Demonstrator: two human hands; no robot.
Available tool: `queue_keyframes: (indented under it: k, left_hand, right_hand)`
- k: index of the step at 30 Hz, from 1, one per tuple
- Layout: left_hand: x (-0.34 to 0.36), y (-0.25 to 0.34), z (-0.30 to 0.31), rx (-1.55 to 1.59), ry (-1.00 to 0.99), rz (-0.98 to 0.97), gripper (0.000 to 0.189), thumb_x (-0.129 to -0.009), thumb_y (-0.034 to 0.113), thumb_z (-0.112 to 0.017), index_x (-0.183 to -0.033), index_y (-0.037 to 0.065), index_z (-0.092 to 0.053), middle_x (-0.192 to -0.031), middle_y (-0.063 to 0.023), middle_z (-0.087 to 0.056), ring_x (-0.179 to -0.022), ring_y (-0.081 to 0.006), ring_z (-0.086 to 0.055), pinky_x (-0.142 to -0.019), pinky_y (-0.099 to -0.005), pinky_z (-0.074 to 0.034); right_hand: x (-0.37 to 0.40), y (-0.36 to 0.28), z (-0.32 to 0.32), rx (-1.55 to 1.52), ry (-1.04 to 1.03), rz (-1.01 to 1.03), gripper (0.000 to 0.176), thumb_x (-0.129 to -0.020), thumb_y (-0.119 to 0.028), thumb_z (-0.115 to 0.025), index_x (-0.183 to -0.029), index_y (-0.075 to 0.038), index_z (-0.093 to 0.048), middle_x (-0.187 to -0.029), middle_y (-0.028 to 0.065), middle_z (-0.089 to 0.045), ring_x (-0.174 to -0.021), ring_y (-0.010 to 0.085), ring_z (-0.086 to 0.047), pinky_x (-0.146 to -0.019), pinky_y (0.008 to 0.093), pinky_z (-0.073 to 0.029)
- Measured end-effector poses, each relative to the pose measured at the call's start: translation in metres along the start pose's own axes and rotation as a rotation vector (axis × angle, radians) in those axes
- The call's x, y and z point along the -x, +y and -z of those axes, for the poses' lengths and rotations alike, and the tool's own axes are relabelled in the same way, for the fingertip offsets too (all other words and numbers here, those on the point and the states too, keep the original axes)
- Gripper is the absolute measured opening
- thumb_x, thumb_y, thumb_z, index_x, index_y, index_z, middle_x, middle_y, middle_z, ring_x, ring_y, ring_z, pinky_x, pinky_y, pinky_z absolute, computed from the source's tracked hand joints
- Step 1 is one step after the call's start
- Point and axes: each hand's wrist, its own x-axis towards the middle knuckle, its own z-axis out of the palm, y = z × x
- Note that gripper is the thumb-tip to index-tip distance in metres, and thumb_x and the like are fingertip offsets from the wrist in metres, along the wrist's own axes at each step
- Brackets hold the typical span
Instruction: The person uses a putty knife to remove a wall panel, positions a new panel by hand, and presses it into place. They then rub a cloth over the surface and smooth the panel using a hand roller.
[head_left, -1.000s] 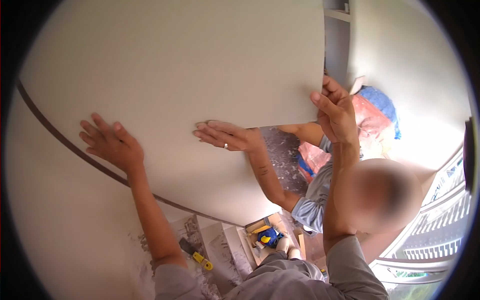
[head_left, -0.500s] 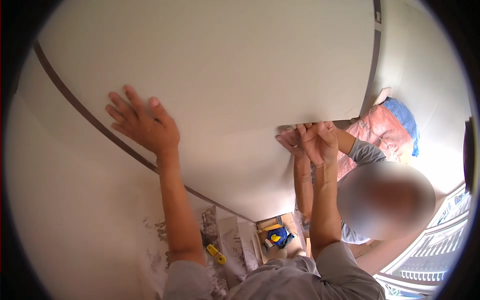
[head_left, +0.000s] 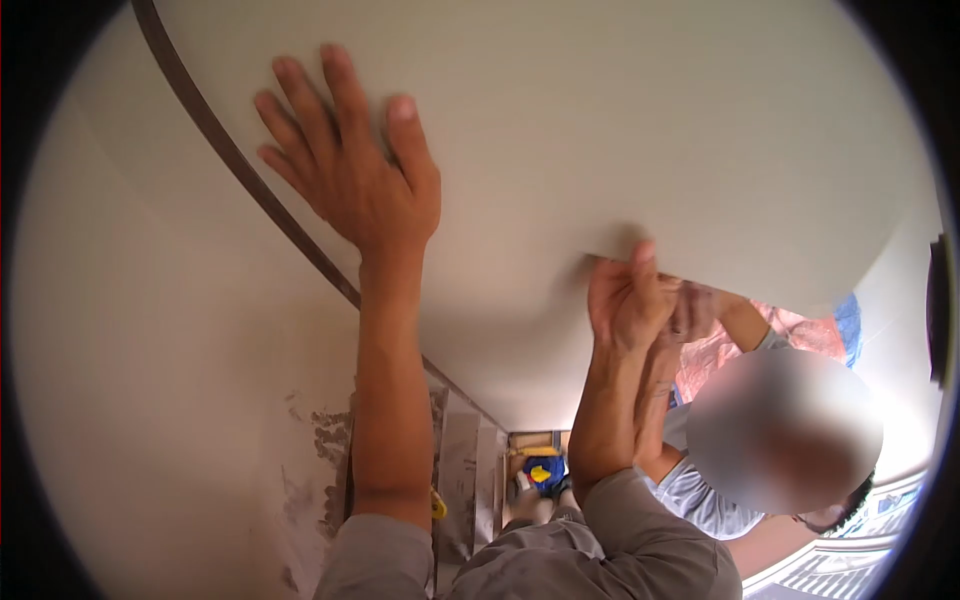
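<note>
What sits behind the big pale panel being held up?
Only a dark strip shows beside the panel; left hand lies flat on it, right hand grips its lower edge. Everything behind is covered.

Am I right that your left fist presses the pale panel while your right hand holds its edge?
Not quite: in the head view the left hand lies flat, fingers spread, on the pale panel; the right hand holds its edge.
</note>
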Motion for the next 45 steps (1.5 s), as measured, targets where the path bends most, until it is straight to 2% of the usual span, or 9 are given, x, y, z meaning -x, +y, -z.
queue_keyframes:
  k: [7, 10, 14, 19, 26, 32, 36, 39, 45]
  left_hand:
    - [0.06, -0.004, 0.005, -0.015, -0.014, 0.024, 0.066, -0.105, 0.049, -0.029, -0.152, 0.004, -0.036, -0.157, -0.0275, -0.028, -0.146, -0.05, -0.019, -0.112, -0.0694, -0.015]
    - [0.064, -0.016, 0.004, -0.019, -0.042, -0.002, 0.081, -0.096, 0.066, -0.042, -0.154, 0.011, -0.034, -0.159, -0.0282, -0.023, -0.146, -0.0513, -0.017, -0.112, -0.0695, -0.015]
    - [0.064, -0.014, -0.006, -0.215, 0.006, 0.006, 0.061, -0.105, 0.047, -0.032, -0.153, 0.01, -0.037, -0.16, -0.0224, -0.025, -0.149, -0.0455, -0.017, -0.115, -0.0669, -0.012]
    - [0.059, -0.005, -0.004, -0.178, 0.009, 0.062, 0.064, -0.105, 0.049, -0.026, -0.153, 0.008, -0.037, -0.159, -0.022, -0.03, -0.147, -0.0454, -0.022, -0.115, -0.0667, -0.012]
    - [0.067, -0.028, 0.001, -0.142, 0.073, -0.036, 0.057, -0.108, 0.039, -0.022, -0.151, 0.006, -0.04, -0.158, -0.018, -0.034, -0.148, -0.0384, -0.026, -0.119, -0.056, -0.016]
    - [0.082, -0.035, 0.001, -0.126, 0.133, -0.04, 0.054, -0.108, 0.035, -0.024, -0.149, 0.005, -0.043, -0.156, -0.0185, -0.038, -0.147, -0.0388, -0.029, -0.119, -0.0542, -0.019]
    - [0.087, -0.052, -0.002, -0.12, 0.21, -0.119, 0.053, -0.108, 0.036, -0.028, -0.148, 0.004, -0.045, -0.153, -0.0205, -0.041, -0.144, -0.0414, -0.032, -0.117, -0.0547, -0.022]
    - [0.089, -0.05, 0.001, -0.102, 0.203, -0.111, 0.054, -0.108, 0.039, -0.031, -0.148, 0.005, -0.045, -0.152, -0.0217, -0.042, -0.144, -0.0423, -0.033, -0.117, -0.0547, -0.023]
    - [0.104, -0.047, 0.011, -0.115, 0.133, -0.109, 0.076, -0.097, 0.062, -0.042, -0.149, 0.007, -0.043, -0.154, -0.0258, -0.035, -0.144, -0.0469, -0.03, -0.115, -0.0603, -0.021]
  right_hand:
    - [-0.008, 0.003, -0.003, 0.005, -0.028, 0.013, 0.028, -0.097, 0.0, -0.06, -0.124, -0.003, -0.058, -0.116, 0.0057, -0.065, -0.104, 0.0132, -0.062, -0.099, 0.0326, -0.051]
    - [-0.007, 0.0, -0.001, -0.049, -0.115, -0.041, 0.024, -0.099, -0.004, -0.058, -0.123, -0.001, -0.059, -0.118, 0.0067, -0.065, -0.108, 0.014, -0.062, -0.102, 0.035, -0.05]
    - [-0.008, -0.003, -0.005, -0.063, -0.163, -0.023, 0.021, -0.1, -0.005, -0.057, -0.119, 0.001, -0.062, -0.12, 0.0086, -0.066, -0.113, 0.0158, -0.062, -0.107, 0.0372, -0.047]
    - [-0.009, -0.012, -0.002, -0.098, -0.359, 0.001, 0.021, -0.099, -0.003, -0.057, -0.119, -0.002, -0.063, -0.121, 0.0088, -0.066, -0.115, 0.0171, -0.062, -0.108, 0.0378, -0.046]
    - [-0.005, -0.014, -0.005, -0.053, -0.241, 0.063, 0.021, -0.097, -0.002, -0.059, -0.117, -0.006, -0.064, -0.119, 0.0064, -0.068, -0.113, 0.0157, -0.062, -0.107, 0.0355, -0.047]
    - [-0.012, 0.003, 0.0, -0.054, -0.342, 0.177, 0.017, -0.097, -0.006, -0.062, -0.113, -0.003, -0.066, -0.115, 0.0074, -0.069, -0.11, 0.0171, -0.064, -0.104, 0.0345, -0.049]
    - [0.001, 0.009, -0.015, 0.055, -0.413, 0.264, 0.009, -0.092, -0.005, -0.07, -0.099, -0.01, -0.069, -0.105, -0.0036, -0.068, -0.098, 0.008, -0.062, -0.101, 0.0274, -0.047]
    - [0.012, 0.021, -0.026, 0.125, -0.448, 0.336, 0.009, -0.09, -0.005, -0.072, -0.094, -0.013, -0.069, -0.102, -0.0081, -0.067, -0.094, 0.0036, -0.061, -0.101, 0.0244, -0.045]
    - [0.025, 0.027, -0.014, 0.257, -0.484, 0.374, 0.014, -0.091, -0.004, -0.069, -0.103, -0.01, -0.064, -0.11, -0.0026, -0.064, -0.101, 0.0078, -0.06, -0.102, 0.0271, -0.046]
